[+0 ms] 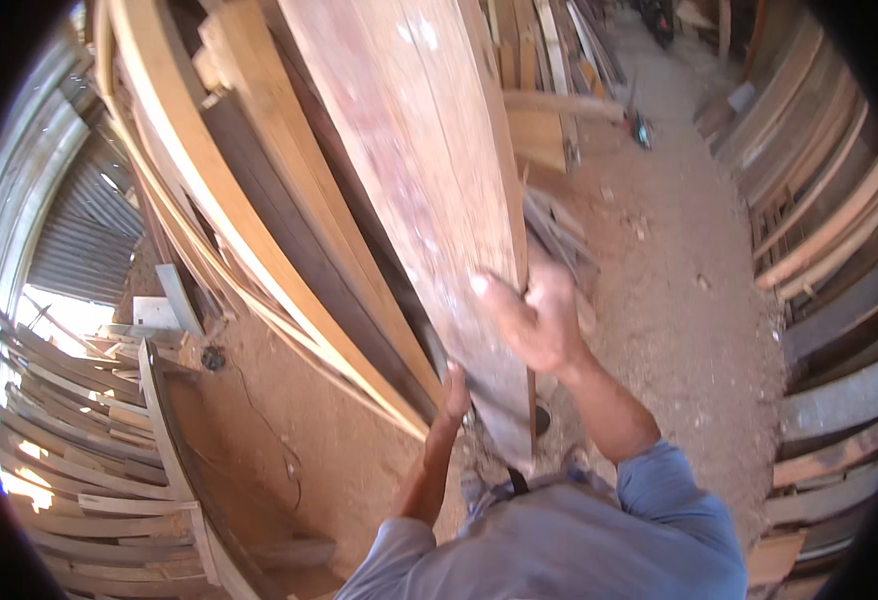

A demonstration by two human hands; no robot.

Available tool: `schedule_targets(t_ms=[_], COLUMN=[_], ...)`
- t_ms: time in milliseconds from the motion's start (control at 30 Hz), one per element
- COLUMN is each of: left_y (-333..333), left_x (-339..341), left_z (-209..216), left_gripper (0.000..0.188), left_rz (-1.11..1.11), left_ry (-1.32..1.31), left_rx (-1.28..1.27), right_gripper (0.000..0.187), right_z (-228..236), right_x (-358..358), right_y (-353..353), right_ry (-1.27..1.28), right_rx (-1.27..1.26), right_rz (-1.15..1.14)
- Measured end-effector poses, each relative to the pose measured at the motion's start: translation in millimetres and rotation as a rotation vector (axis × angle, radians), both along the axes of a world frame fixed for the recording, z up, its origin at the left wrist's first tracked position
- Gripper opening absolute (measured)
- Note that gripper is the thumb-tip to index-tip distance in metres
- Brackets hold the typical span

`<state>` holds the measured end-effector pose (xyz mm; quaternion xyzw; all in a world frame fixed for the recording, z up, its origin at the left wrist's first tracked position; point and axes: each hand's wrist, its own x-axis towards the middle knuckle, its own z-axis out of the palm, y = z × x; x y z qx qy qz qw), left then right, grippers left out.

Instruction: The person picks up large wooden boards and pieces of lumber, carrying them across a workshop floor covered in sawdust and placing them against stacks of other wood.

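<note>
A long, broad wooden plank (439, 130) with reddish streaks and pale patches runs from the top of the view down toward my body. My right hand (539, 315) is closed on its right edge, thumb lying over the upper face and the other fingers mostly hidden; this hand is slightly blurred. Lower down, my left hand (455, 392) grips the plank's left edge, with the thumb tip showing and the remaining fingers out of sight behind the wood. The plank's near end reaches close to my waist.
Long timber boards (289, 180) lean just left of the plank. Stacked planks (829, 460) line the right side, and more lumber (109, 480) is piled at the lower left. A cable (249, 395) lies on the dusty floor (669, 350). A green tool (642, 132) sits further off.
</note>
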<state>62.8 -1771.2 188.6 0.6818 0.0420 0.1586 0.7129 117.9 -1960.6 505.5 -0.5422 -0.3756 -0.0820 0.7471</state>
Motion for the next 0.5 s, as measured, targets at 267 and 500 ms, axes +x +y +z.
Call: schedule_targets(t_ms=[267,500], left_y=[-8,-39], left_x=[9,17], left_z=[113,145], left_gripper=[0.06,0.066], left_rz=[0.367,0.547], left_ry=[-0.118,-0.144], left_rx=[0.218,0.292], right_gripper=[0.03,0.027], right_z=[-3,6], right_x=[7,-13], right_y=[-17,-27], right_ry=[0.003,-0.07], right_rx=[-0.113,-0.05], right_rz=[0.126,0.043])
